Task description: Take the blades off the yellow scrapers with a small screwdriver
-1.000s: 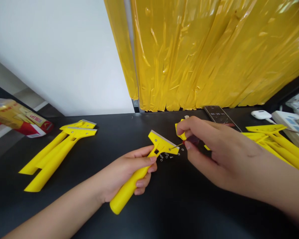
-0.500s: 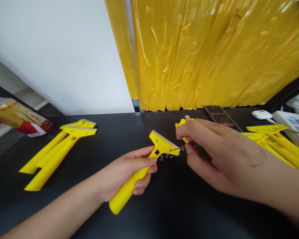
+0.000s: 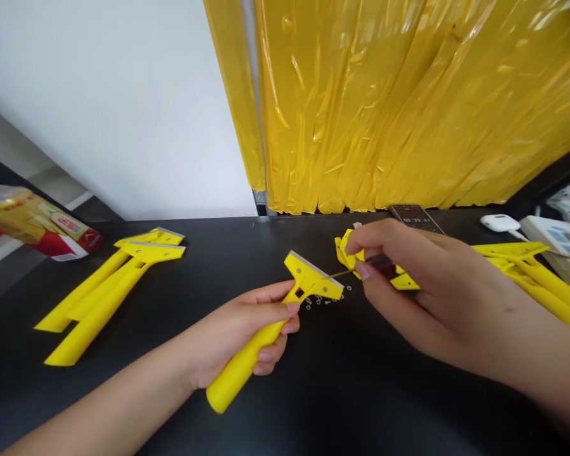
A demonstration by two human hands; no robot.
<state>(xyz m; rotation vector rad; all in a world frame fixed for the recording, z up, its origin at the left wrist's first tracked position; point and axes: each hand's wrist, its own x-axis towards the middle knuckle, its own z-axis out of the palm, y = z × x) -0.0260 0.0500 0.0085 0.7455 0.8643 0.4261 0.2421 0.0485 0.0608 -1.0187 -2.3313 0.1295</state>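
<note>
My left hand point(image 3: 240, 332) is closed around the handle of a yellow scraper point(image 3: 237, 370), its wide head and metal blade edge pointing away from me. Two screws show in the scraper's head. Pinched between the thumb and fingers of my right hand point(image 3: 427, 291) is a thin screwdriver point(image 3: 341, 273) with a dark handle, mostly hidden. Its tip is at the blade side of the head, a little above the right-hand screw; whether it touches I cannot tell. Small screws and nuts point(image 3: 318, 299) lie on the table just behind the head. Yellow plastic parts point(image 3: 344, 254) sit beyond my right fingertips.
Two yellow scrapers point(image 3: 107, 291) lie at the left of the black table point(image 3: 180, 411), beside a red and gold packet point(image 3: 52, 225). More yellow scrapers point(image 3: 546, 272) lie at the right. Behind are a phone point(image 3: 415, 216), a white earbud case point(image 3: 500, 222) and a yellow plastic curtain point(image 3: 361, 107).
The screwdriver tip has come off the right-hand screw and shifted slightly up toward the blade edge. My right hand has tilted, showing the dark handle. My left hand and scraper barely moved.
</note>
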